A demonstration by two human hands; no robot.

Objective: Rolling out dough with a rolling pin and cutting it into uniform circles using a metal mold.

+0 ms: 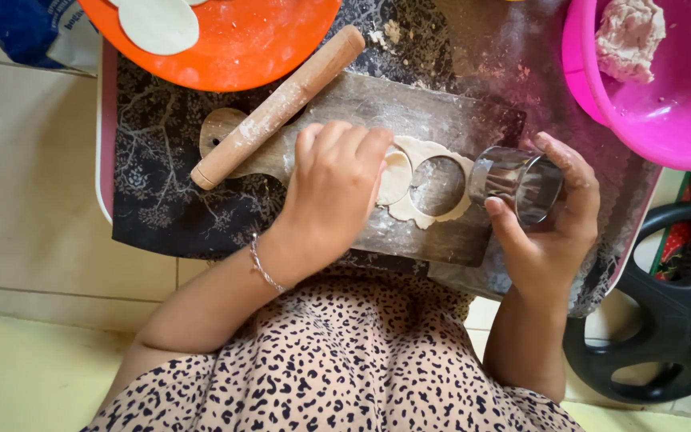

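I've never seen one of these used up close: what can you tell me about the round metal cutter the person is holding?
The round metal cutter is a short, shiny ring, open at both ends, looking like thin steel. It lies tilted on its side in the right hand, thumb and fingers wrapped around its wall, its opening turned toward the camera. It is held just right of the rolled dough, apart from it, above the floured wooden board.

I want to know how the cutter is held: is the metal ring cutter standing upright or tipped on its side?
Tipped on its side. The right hand holds the metal ring cutter above the board, its round opening facing sideways toward the camera.
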